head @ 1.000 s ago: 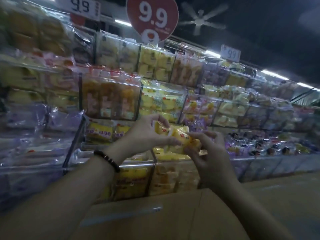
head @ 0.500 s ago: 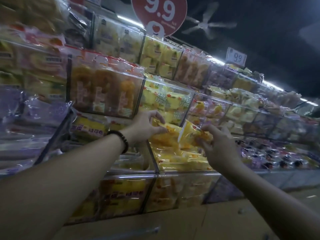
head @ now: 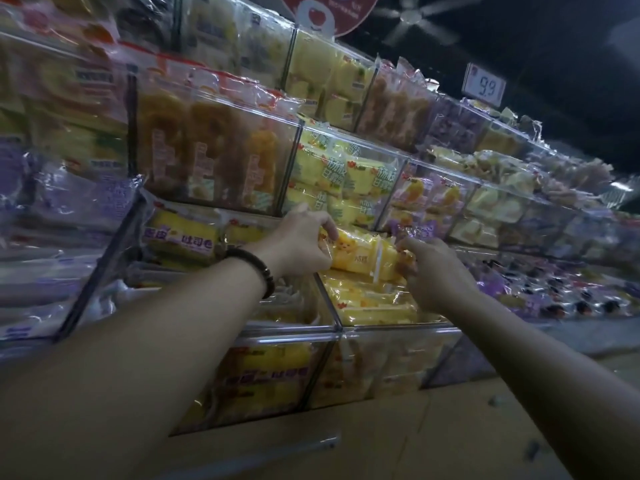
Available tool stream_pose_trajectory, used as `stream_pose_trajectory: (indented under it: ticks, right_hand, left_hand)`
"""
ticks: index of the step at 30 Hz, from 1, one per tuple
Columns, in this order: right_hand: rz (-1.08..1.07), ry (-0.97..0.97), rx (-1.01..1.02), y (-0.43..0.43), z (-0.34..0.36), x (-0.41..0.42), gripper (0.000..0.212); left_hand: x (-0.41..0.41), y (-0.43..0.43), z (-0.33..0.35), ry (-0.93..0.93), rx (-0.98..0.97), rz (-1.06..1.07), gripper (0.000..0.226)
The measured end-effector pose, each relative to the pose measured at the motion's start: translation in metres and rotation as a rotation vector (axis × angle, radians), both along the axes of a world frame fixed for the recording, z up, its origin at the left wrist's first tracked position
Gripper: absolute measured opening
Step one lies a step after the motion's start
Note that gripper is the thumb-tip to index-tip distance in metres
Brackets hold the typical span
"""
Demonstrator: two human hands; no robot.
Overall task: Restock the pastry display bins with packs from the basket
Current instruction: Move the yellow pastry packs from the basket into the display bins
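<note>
While fingers [head: 329, 226] clamp the yellow pack [head: 367, 258] — L hand [head: 302, 249] 9 o'clock, R hand [head: 437, 277] 3 — it's over clear bin [head: 398, 329].

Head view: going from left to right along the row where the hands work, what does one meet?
yellow loaf packs with purple label → beaded bracelet → left hand → held yellow pack → right hand → purple packs

My 2 arms stretch forward, almost straight; my left hand [head: 302, 248] and right hand [head: 437, 276] sit close together, fingers curled, each gripping 1 end of the yellow pack [head: 364, 257].
</note>
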State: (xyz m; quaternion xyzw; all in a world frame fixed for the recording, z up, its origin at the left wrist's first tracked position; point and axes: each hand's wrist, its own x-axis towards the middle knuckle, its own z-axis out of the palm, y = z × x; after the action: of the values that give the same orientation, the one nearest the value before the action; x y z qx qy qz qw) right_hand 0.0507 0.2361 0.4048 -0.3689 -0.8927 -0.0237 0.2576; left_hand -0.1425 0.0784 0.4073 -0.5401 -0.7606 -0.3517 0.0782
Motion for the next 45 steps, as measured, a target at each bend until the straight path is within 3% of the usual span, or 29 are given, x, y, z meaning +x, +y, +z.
stream_pose_trajectory:
  ticks: [5, 15, 20, 25, 32, 35, 38, 45]
  right_hand:
    - [0.077, -0.010, -0.168, -0.008, 0.006, 0.002, 0.062]
    - [-0.011, 0.071, -0.178, -0.014, 0.006, -0.012, 0.067]
    - [0.032, 0.173, -0.159, -0.032, -0.002, 0.015, 0.074]
    - [0.121, 0.161, -0.157, -0.062, -0.007, 0.058, 0.058]
    - [0.295, 0.381, -0.147, -0.130, -0.042, 0.103, 0.019]
    - [0.329, 0.412, -0.160, -0.163, -0.072, 0.110, 0.011]
    - [0.333, 0.389, -0.297, -0.186, -0.113, 0.116, 0.010]
    - [0.236, -0.037, -0.672, -0.203, -0.227, 0.112, 0.009]
  left_hand:
    - [0.002, -0.005, -0.001, 0.054, 0.077, 0.046, 0.033]
    - [0.000, -0.006, -0.004, 0.072, 0.058, 0.017, 0.045]
    - [0.005, -0.016, 0.002, 0.042, 0.225, -0.046, 0.048]
    - [0.030, -0.043, 0.014, 0.050, 0.268, -0.097, 0.030]
    - [0.117, -0.102, -0.020, -0.027, 0.203, -0.276, 0.014]
    - [0.146, -0.131, -0.054, -0.092, 0.088, -0.327, 0.011]
    - [0.160, -0.153, -0.096, -0.203, -0.235, -0.354, 0.014]
    - [0.139, -0.170, -0.204, -0.175, -0.849, -0.349, 0.020]
